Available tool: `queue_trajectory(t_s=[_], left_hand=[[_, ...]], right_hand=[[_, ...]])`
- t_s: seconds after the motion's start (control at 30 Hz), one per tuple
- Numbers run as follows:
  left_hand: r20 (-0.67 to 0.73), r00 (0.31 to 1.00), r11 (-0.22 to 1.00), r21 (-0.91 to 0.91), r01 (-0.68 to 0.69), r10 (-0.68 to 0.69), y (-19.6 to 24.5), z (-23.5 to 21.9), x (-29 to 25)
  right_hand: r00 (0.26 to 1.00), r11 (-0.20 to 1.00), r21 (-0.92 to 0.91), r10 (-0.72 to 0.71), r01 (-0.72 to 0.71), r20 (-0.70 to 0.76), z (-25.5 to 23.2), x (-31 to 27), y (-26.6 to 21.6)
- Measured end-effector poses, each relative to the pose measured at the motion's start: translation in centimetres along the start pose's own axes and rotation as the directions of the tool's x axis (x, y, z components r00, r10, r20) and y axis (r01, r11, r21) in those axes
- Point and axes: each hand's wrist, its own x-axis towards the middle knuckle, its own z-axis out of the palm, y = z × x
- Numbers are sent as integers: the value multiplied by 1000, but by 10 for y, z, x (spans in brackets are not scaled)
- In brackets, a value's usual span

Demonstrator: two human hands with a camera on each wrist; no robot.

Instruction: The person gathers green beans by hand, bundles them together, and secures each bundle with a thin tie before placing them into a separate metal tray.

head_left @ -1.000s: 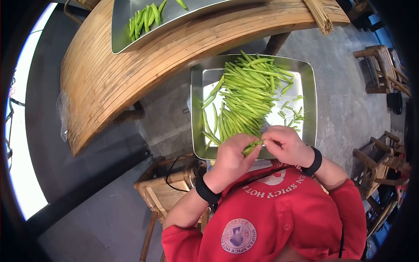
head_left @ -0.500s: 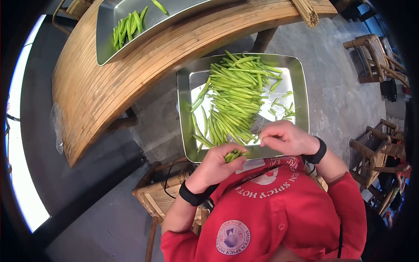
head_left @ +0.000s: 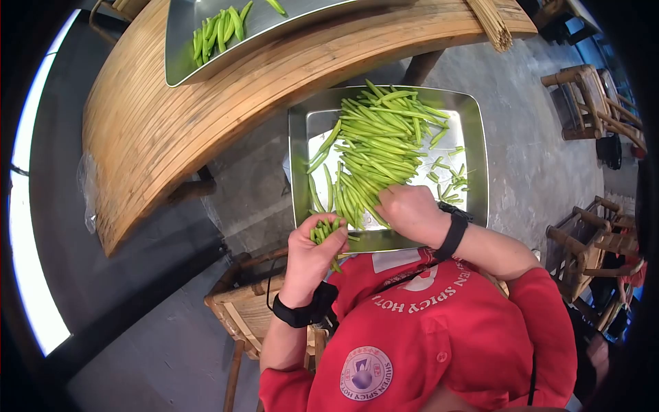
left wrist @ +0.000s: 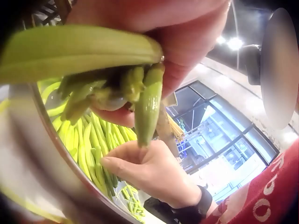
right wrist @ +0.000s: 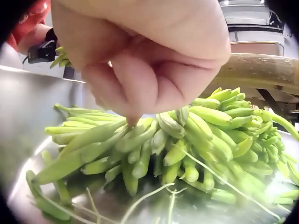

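Note:
Several green beans (head_left: 320, 233) are gripped in the left hand (head_left: 309, 253), over the near left corner of a metal tray (head_left: 299, 158). The left wrist view shows bean ends (left wrist: 149, 105) sticking out between the fingers and thumb of that hand (left wrist: 187, 42). Over the near side of the bean pile (head_left: 384, 147), the right hand (head_left: 415, 214) has its fingers curled down. In the right wrist view this hand (right wrist: 145, 60) pinches at a bean (right wrist: 135, 139) on the pile's edge; its fingertips are partly hidden.
Short bean pieces (head_left: 453, 185) and thin strings lie at the tray's right side. Beyond the tray stands a curved wooden table (head_left: 226, 103) with a second metal tray (head_left: 257, 41) and a bundle of sticks (head_left: 491, 24). Wooden chairs (head_left: 583, 89) are at the right.
The hands have moved apart. The left hand has gone left, still gripping beans; the right hand has come away from it, first to the right, then forward and down onto the pile.

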Motion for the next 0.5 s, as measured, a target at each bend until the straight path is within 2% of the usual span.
queue_trajectory(t_s=[0.17,0.37,0.47,0.5], left_hand=[[-40,999,1000,-14,4,-5,-1,8,5],[-13,999,999,-23,-32,31,-4,6,8],[-6,1000,997,-72,-24,24,-4,6,9],[-7,1000,997,-72,-26,25,-4,8,10]], right_hand=[[999,997,-66,24,-26,-31,12,11,-4],[998,993,-111,52,-47,36,8,16,-14],[997,996,-41,76,-74,32,3,14,-11],[998,998,42,54,-55,9,-5,11,-9]])
